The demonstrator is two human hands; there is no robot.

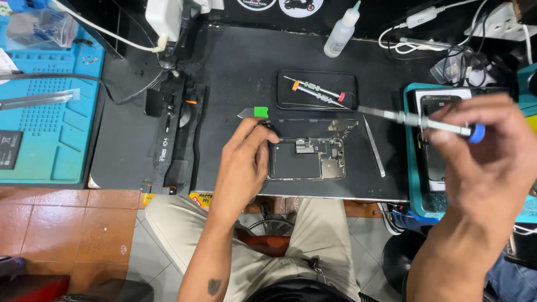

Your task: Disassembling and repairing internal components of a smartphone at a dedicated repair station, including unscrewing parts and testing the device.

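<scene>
An opened smartphone body (313, 156) lies on the black work mat (235, 67), its circuit board and metal frame exposed. My left hand (243, 162) rests on the phone's left end, fingers curled against its edge. Off to the right my right hand (486, 151) is raised above the mat, gripping a slim metal screwdriver (417, 119) with a blue cap; its tip points left, toward the phone's upper right corner. Behind the phone a black tray (316, 89) holds two more screwdrivers.
A pry tool with a green tag (254, 112) lies left of the tray, a thin metal spudger (373, 146) right of the phone. A squeeze bottle (341, 32) stands at the back. A black clamp fixture (170, 140) sits left, blue mats (50, 123) at both sides.
</scene>
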